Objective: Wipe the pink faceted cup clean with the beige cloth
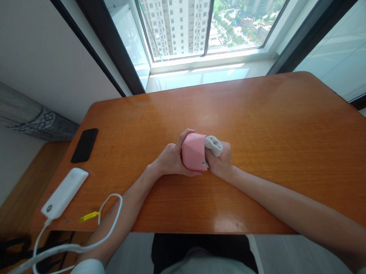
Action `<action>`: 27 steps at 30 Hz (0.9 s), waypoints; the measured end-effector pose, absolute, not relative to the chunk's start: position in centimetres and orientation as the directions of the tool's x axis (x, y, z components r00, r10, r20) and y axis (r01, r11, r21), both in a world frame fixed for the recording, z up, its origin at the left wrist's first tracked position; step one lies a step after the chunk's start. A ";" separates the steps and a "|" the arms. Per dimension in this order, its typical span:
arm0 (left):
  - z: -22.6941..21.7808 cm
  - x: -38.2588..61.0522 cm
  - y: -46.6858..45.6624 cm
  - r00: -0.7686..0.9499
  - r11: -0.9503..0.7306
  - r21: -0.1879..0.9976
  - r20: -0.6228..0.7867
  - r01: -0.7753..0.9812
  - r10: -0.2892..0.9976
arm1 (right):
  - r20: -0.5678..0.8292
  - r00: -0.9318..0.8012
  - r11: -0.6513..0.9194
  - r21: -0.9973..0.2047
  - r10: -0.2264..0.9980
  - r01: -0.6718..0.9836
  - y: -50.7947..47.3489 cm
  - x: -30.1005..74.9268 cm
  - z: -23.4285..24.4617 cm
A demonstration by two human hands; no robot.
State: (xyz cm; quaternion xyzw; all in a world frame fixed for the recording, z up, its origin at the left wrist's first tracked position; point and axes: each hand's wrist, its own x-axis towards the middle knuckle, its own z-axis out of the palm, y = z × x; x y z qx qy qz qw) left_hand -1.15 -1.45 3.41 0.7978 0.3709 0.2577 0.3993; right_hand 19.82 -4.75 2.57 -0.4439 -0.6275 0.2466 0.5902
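Note:
Above the middle of the wooden table [271,149], my left hand [173,157] is wrapped round a small pink container [194,152], its thumb and fingers along the sides. The container is tipped over so that one end faces my right hand [221,161]. That hand is closed on a bunched light grey cloth [213,145], pressed against or into the container's right end. How far the cloth reaches inside is hidden.
On the table's left side lie a black phone [84,145] and a white power bank [65,193]. A white cable [114,225] with a yellow tag [89,216] loops over my left forearm. A window [206,23] stands beyond the far edge.

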 end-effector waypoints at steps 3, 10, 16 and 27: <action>3.3 -1.4 -1.3 0.614 -0.397 0.841 0.101 0.368 0.783 | 0.604 0.036 0.570 -0.768 0.796 0.292 -5.0 19.9 2.8; 3.9 -2.0 -0.6 0.726 -0.312 0.917 0.035 0.250 0.687 | 0.640 -0.090 0.626 -0.696 0.763 0.351 -5.3 20.0 3.1; 4.4 -2.2 -0.2 0.780 -0.291 0.930 0.008 0.224 0.626 | 0.697 -0.126 0.691 -0.640 0.706 0.337 -5.5 19.9 3.0; 2.0 -2.2 -0.1 0.688 -0.269 0.960 0.142 0.080 0.711 | 0.546 0.029 0.519 -0.810 0.837 0.275 -5.1 20.0 2.7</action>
